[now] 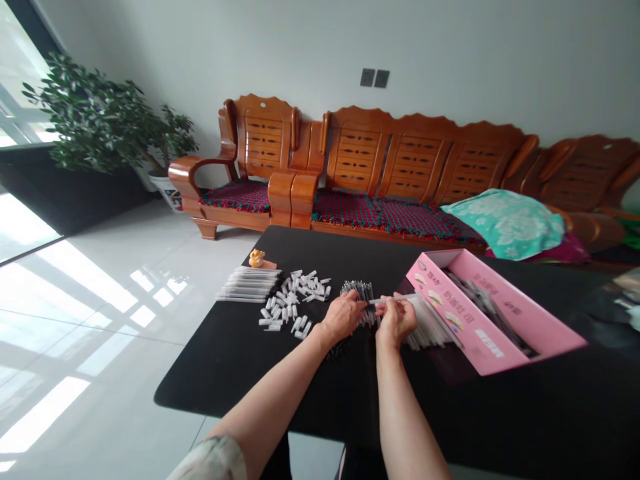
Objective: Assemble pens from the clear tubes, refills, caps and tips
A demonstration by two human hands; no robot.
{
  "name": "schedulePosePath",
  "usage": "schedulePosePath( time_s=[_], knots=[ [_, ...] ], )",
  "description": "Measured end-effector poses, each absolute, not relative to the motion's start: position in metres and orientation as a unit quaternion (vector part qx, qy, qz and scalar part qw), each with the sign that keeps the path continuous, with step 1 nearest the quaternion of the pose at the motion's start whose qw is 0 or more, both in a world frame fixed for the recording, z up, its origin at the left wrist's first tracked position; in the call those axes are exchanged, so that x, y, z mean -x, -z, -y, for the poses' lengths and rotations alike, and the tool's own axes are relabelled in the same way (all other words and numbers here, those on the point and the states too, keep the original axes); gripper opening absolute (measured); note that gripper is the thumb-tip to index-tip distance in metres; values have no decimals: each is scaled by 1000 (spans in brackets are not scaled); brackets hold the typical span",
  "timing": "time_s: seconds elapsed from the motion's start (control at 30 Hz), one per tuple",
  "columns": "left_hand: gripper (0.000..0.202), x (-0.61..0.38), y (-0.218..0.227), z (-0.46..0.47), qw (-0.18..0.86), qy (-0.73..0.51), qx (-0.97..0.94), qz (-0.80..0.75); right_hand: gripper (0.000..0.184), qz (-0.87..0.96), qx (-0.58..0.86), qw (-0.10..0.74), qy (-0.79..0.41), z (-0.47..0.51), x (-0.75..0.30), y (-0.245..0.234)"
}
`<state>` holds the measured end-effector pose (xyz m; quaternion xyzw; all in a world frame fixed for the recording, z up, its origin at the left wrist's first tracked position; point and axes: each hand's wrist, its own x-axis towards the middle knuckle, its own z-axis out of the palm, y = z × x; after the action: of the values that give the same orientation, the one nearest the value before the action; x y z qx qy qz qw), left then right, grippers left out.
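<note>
My right hand point(397, 321) is closed round a whitish pen barrel point(409, 297), held almost level with its end toward the left. At that end, the fingers of my left hand point(344, 313) pinch what looks like a thin pen refill, mostly hidden by the fingertips. Beneath and behind the hands lies a pile of pen refills point(361, 287) with dark tips. More pale barrels point(431, 325) lie in a row right of my right hand. White pen caps point(285, 303) are scattered left of my left hand. Small black pieces point(339, 351) lie close to my left wrist.
A pink box point(465, 313) with pens or barrels inside stands on the right of the black table point(240, 367). At the far left edge are a row of whitish pens point(249, 285) and a small yellow-orange figure point(257, 259). A wooden sofa point(360, 150) stands behind.
</note>
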<state>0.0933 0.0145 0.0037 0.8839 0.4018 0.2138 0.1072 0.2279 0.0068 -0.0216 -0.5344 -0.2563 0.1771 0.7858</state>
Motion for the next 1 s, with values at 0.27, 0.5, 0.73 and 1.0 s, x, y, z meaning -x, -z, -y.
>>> schedulePosePath(
  time_s=[0.27,0.5,0.73,1.0],
  knots=[
    [23,-79,-4,-16,154,-235,-836,-472,27,263,533,785,-178,-7,-227,22],
    [23,-72,1,-20,174,-216,-776,-567,27,262,534,783,-182,-7,-224,21],
    [18,-84,6,-37,179,-240,-775,-557,27,263,537,780,-185,-6,-222,20],
    [17,-65,1,-36,175,-233,-768,-570,30,262,535,778,-199,-5,-220,19]
  ],
)
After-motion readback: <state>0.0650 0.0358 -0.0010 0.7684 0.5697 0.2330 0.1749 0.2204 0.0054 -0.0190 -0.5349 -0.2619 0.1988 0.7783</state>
